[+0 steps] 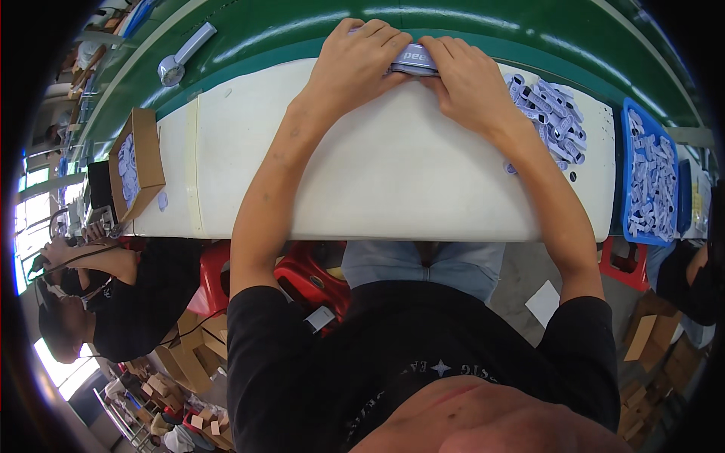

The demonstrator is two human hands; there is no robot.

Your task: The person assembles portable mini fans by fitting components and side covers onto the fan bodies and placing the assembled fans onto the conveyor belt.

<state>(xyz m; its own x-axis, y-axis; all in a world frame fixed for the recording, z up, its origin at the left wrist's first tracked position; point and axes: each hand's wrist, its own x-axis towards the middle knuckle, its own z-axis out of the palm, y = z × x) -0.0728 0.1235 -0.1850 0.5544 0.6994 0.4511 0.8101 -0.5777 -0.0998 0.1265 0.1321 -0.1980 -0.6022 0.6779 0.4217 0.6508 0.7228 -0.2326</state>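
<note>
Both arms reach to the far edge of the white work surface. There, a glossy light purple plastic casing with white lettering lies between my two hands. My left hand is closed round its left end, and my right hand grips its right end. My fingers and palms cover most of the casing, so its full shape is hidden. Right of my right forearm, a heap of small light purple plastic parts, some with black spots, lies on the white surface.
A green belt runs beyond the table, carrying a light purple handled device with a round head. At the left stands a cardboard box of purple parts; at the right, a blue basket of similar parts. Co-workers sit on both sides.
</note>
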